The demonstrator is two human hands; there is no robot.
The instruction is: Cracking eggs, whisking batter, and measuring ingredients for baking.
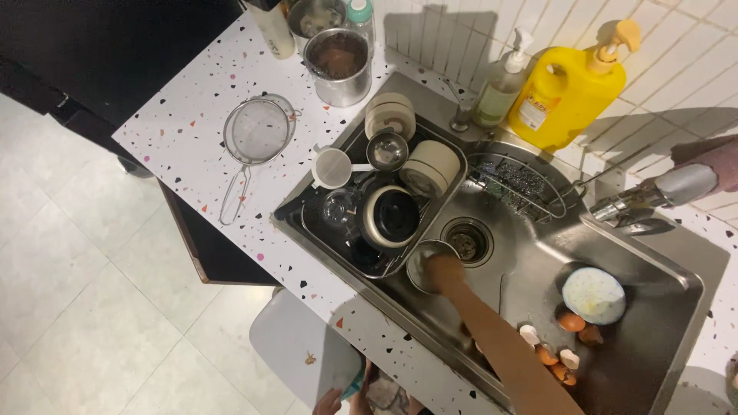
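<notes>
Speckled white surface surrounds a steel sink where a rack keeps washed bowls draining. One hand, grip clamped on a small metal bowl, holds it low beside the drain. Which hand it is cannot be told. Eggshells lie nearby.

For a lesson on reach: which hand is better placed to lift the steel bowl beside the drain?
Right, most likely. The right hand already rests on the bowl inside the sink, arm stretched over it. The left hand sits at the picture's bottom edge, outside the sink.
</notes>
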